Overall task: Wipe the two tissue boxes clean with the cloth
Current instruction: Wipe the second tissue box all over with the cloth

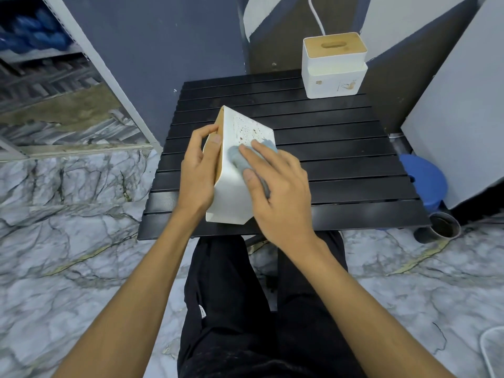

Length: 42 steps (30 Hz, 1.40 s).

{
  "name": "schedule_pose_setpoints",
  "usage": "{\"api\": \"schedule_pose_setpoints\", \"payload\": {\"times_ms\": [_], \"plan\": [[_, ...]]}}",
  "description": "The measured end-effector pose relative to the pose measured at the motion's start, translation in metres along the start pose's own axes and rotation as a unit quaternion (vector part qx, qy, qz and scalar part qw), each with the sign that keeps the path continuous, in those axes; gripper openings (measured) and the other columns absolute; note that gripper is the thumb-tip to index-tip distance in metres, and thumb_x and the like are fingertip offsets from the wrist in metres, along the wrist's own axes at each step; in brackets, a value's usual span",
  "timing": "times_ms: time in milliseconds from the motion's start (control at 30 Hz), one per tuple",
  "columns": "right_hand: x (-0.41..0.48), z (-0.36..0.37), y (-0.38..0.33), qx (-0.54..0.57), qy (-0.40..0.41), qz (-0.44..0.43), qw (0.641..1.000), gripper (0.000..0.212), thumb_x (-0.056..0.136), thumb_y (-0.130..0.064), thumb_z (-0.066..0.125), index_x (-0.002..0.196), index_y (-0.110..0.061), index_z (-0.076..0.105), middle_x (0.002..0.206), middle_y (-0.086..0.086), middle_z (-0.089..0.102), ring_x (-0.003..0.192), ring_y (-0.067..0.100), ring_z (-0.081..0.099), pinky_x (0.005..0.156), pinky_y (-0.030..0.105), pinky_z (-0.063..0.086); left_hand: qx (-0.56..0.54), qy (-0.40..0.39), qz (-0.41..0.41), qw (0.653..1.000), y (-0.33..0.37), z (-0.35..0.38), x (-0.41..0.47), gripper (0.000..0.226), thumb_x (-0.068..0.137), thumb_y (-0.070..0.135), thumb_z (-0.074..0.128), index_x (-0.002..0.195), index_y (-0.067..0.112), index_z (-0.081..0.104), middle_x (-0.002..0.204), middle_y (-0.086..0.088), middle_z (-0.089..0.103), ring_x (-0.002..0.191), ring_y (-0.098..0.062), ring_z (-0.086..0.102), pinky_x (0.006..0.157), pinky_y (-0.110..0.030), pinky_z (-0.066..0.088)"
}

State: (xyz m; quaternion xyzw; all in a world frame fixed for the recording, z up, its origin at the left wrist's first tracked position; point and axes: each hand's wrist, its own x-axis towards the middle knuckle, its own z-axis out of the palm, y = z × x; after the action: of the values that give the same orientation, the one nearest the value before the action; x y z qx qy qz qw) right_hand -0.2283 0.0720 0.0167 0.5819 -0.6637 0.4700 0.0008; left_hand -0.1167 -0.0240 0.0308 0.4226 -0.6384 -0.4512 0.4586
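Note:
A white tissue box (234, 197) with a wooden lid is tipped on its side above the near part of the black slatted table (341, 159). Brown specks mark its upper far face. My left hand (197, 170) grips its lid side. My right hand (275, 186) presses a grey-blue cloth (237, 156) flat against the box's upturned white face. A second white tissue box (334, 65) with a wooden slotted lid stands upright at the table's far right corner.
A blue bucket (425, 181) and a dark metal cup (441, 227) sit on the floor right of the table. A metal shelf frame (109, 77) stands to the left. White panels (458, 105) lean at the right. My legs are under the table's near edge.

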Motion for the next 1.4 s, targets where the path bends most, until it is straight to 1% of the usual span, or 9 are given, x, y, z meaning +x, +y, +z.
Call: {"api": "schedule_pose_setpoints", "payload": {"times_ms": [100, 333, 500, 667, 900, 1033, 1167, 1333, 1400], "plan": [[-0.011, -0.003, 0.008, 0.022, 0.008, 0.007, 1.0, 0.038, 0.101, -0.034, 0.043, 0.133, -0.024, 0.06, 0.142, -0.007, 0.053, 0.129, 0.018, 0.043, 0.105, 0.041, 0.036, 0.005, -0.004, -0.004, 1.0, 0.0, 0.0, 0.0, 0.027, 0.103, 0.034, 0.048, 0.124, 0.021, 0.059, 0.107, 0.013, 0.07, 0.094, -0.009, 0.065, 0.079, -0.027, 0.052], [-0.028, 0.006, -0.013, -0.031, 0.02, -0.117, 0.992, 0.035, 0.097, -0.022, 0.056, 0.132, -0.021, 0.062, 0.143, 0.003, 0.053, 0.131, 0.03, 0.046, 0.103, 0.044, 0.037, 0.004, -0.015, 0.017, 1.0, 0.0, -0.001, 0.001, 0.024, 0.104, 0.03, 0.049, 0.121, 0.017, 0.059, 0.109, 0.015, 0.068, 0.104, -0.007, 0.064, 0.086, -0.027, 0.051], [0.003, 0.005, -0.016, -0.02, 0.021, -0.037, 0.999, 0.033, 0.1, -0.029, 0.051, 0.131, -0.024, 0.062, 0.138, -0.005, 0.057, 0.125, 0.022, 0.049, 0.1, 0.039, 0.04, -0.002, -0.026, 0.017, 1.0, 0.004, -0.001, -0.002, 0.028, 0.106, 0.024, 0.045, 0.128, 0.009, 0.056, 0.115, 0.004, 0.068, 0.104, -0.01, 0.067, 0.084, -0.024, 0.053], [-0.008, -0.003, 0.007, 0.048, 0.007, 0.064, 0.997, 0.036, 0.102, -0.034, 0.044, 0.132, -0.027, 0.061, 0.139, -0.01, 0.056, 0.13, 0.015, 0.043, 0.106, 0.041, 0.036, 0.004, -0.014, 0.012, 1.0, 0.003, 0.0, -0.001, 0.032, 0.102, 0.032, 0.048, 0.126, 0.014, 0.059, 0.114, 0.011, 0.066, 0.097, -0.004, 0.064, 0.079, -0.02, 0.05], [-0.015, -0.007, -0.006, 0.003, -0.021, -0.031, 0.999, 0.035, 0.101, -0.031, 0.047, 0.133, -0.026, 0.06, 0.141, -0.007, 0.055, 0.129, 0.019, 0.046, 0.107, 0.036, 0.034, 0.0, -0.03, 0.018, 0.999, 0.001, -0.004, 0.0, 0.033, 0.1, 0.034, 0.048, 0.126, 0.017, 0.059, 0.119, 0.006, 0.066, 0.104, -0.009, 0.064, 0.082, -0.023, 0.051], [0.01, -0.006, 0.015, 0.053, -0.05, 0.025, 0.997, 0.038, 0.101, -0.038, 0.041, 0.133, -0.028, 0.06, 0.139, -0.009, 0.057, 0.131, 0.015, 0.046, 0.107, 0.043, 0.037, -0.004, -0.026, 0.017, 1.0, 0.001, -0.005, 0.0, 0.03, 0.104, 0.026, 0.047, 0.128, 0.012, 0.057, 0.116, 0.009, 0.065, 0.097, -0.002, 0.063, 0.079, -0.018, 0.049], [-0.001, -0.013, 0.026, 0.09, -0.056, 0.063, 0.992, 0.037, 0.102, -0.035, 0.042, 0.134, -0.028, 0.059, 0.141, -0.01, 0.055, 0.131, 0.011, 0.044, 0.11, 0.039, 0.035, -0.008, -0.025, 0.011, 1.0, 0.001, -0.003, 0.0, 0.031, 0.103, 0.028, 0.047, 0.128, 0.012, 0.057, 0.112, 0.012, 0.065, 0.092, 0.0, 0.062, 0.076, -0.016, 0.05], [-0.009, -0.013, 0.001, 0.013, -0.053, -0.03, 0.998, 0.034, 0.102, -0.03, 0.047, 0.133, -0.025, 0.06, 0.142, -0.005, 0.055, 0.13, 0.018, 0.045, 0.109, 0.03, 0.03, -0.003, -0.033, 0.015, 0.999, 0.002, -0.006, 0.0, 0.028, 0.105, 0.025, 0.046, 0.127, 0.013, 0.058, 0.113, 0.012, 0.066, 0.097, -0.003, 0.063, 0.08, -0.017, 0.05], [0.007, -0.009, 0.003, 0.024, -0.064, -0.024, 0.997, 0.035, 0.102, -0.032, 0.045, 0.133, -0.026, 0.06, 0.141, -0.005, 0.056, 0.131, 0.018, 0.046, 0.11, 0.032, 0.032, -0.005, -0.042, 0.011, 0.999, 0.003, -0.005, -0.001, 0.027, 0.106, 0.023, 0.045, 0.127, 0.012, 0.057, 0.109, 0.015, 0.068, 0.094, -0.002, 0.065, 0.077, -0.017, 0.051]]}}
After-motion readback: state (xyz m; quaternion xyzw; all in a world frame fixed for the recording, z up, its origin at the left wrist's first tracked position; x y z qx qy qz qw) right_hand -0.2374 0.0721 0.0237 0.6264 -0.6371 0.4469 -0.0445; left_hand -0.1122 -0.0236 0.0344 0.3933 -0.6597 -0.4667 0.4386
